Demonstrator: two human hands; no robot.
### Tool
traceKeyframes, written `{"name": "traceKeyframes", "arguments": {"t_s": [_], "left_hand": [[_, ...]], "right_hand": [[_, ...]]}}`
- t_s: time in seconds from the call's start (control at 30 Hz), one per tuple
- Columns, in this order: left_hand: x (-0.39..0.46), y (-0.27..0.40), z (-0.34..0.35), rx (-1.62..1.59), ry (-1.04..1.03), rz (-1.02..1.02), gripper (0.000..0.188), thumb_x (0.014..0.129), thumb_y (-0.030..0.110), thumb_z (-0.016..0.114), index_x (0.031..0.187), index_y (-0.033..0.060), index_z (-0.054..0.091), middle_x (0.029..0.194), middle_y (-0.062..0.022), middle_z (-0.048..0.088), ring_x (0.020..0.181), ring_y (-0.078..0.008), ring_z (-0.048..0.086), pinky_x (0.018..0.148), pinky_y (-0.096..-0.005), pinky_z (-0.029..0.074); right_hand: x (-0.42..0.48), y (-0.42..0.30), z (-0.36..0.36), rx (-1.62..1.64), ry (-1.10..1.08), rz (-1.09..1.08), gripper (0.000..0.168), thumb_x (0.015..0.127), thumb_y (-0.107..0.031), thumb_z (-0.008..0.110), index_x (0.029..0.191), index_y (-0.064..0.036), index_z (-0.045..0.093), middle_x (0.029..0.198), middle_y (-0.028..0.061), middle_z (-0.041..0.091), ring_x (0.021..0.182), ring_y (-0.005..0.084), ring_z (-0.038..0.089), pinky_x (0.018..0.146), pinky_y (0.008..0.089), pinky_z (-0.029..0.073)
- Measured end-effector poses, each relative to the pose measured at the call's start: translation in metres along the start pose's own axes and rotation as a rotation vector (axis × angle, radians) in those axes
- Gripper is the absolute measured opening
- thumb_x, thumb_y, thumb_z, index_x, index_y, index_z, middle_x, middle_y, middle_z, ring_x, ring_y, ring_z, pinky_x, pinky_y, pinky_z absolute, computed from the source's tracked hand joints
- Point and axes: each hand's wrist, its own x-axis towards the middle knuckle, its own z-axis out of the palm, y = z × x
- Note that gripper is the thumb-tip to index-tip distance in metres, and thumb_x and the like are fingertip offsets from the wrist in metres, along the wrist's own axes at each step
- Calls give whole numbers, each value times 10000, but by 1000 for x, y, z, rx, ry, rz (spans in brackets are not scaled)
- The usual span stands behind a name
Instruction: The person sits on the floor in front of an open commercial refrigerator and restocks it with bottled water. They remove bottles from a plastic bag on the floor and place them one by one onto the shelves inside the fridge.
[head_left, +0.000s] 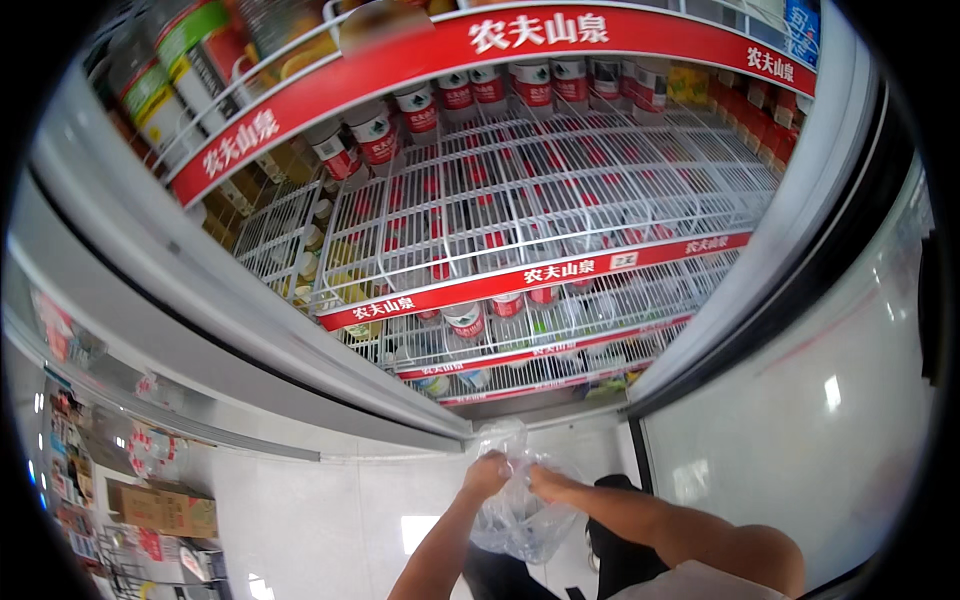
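Low in front of me, my left hand (487, 474) grips one side of a clear plastic bag (517, 536). My right hand (549, 482) is closed on the other side of it, close to the left. The bag hangs between my hands, above my legs; some of its plastic stands up over them. What is inside it cannot be made out. Ahead is a refrigerated display cabinet with its door open. Water bottles with red and white labels (420, 111) stand towards the back of a white wire shelf (570, 169). More bottles show on the shelves below.
The glass door (772, 427) stands swung out on my right. Metal frame posts (247, 322) edge the cabinet on the left. Large bottles (202, 67) fill the upper left shelf behind a red strip (405, 64). A cardboard box (161, 508) is at lower left, beyond the white floor (315, 517).
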Motion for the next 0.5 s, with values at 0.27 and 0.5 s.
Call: {"name": "traceKeyframes", "arguments": {"t_s": [0.27, 0.5], "left_hand": [[-24, 80, -96, 116, -75, -162, 180, 835, 186, 543, 946, 58, 603, 1031, -162, 632, 948, -380, 634, 806, -487, 523], [-73, 118, -175, 237, 12, -300, 262, 829, 92, 523, 1074, 12, 574, 1066, -215, 629, 973, -392, 632, 856, -474, 525]], "right_hand": [[-96, -54, -20, -220, 53, -180, 687, 805, -153, 644, 1360, 67, 303, 1184, 319, 548, 1128, 444, 549, 931, 469, 454], [-196, -139, -44, -277, 206, -558, 446, 761, -84, 664, 1112, 33, 416, 1069, 278, 547, 1046, 450, 553, 860, 491, 458]]}}
